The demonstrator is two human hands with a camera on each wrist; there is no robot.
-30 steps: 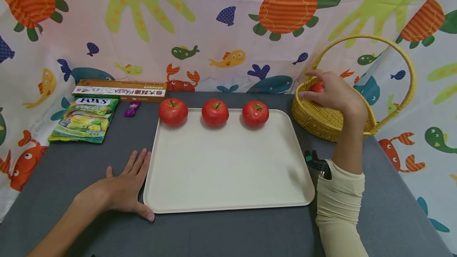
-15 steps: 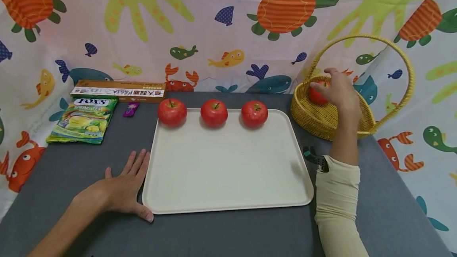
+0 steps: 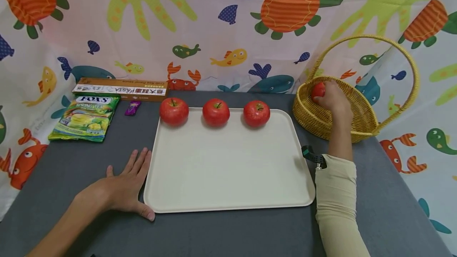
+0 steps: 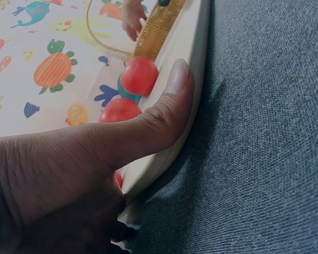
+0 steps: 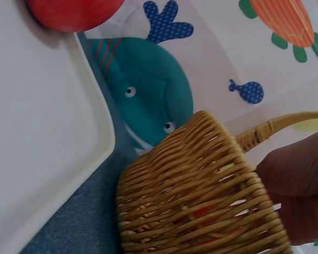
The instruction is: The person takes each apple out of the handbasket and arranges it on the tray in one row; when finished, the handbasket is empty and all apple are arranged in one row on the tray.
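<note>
Inside the yellow wicker basket [image 3: 310,123], at the right back, my right hand [image 3: 335,97] grips a red apple [image 3: 318,91], thumb in front of it. The fingers behind the apple are mostly hidden. Through the weave in the right wrist view, a bit of red shows beside the hand [image 5: 299,185]. My left hand [image 3: 123,191] lies flat with spread fingers at the left edge of the cream tray [image 3: 228,165], its thumb near the front corner. Three red apples stand in a row along the tray's back: a left one [image 3: 173,112], a middle one [image 3: 216,112] and a right one [image 3: 256,114].
At the back left lie a pasta box [image 3: 120,89], a green candy bag [image 3: 85,118] and a small purple wrapped sweet [image 3: 133,108]. A sea-animal print curtain [image 3: 200,19] rises behind the grey table [image 3: 228,233]. The basket's tall handle [image 3: 415,74] arches over its opening.
My right hand has come down into the basket from above its rim, and its fingers have closed round the apple there. The left hand and the tray have stayed put.
</note>
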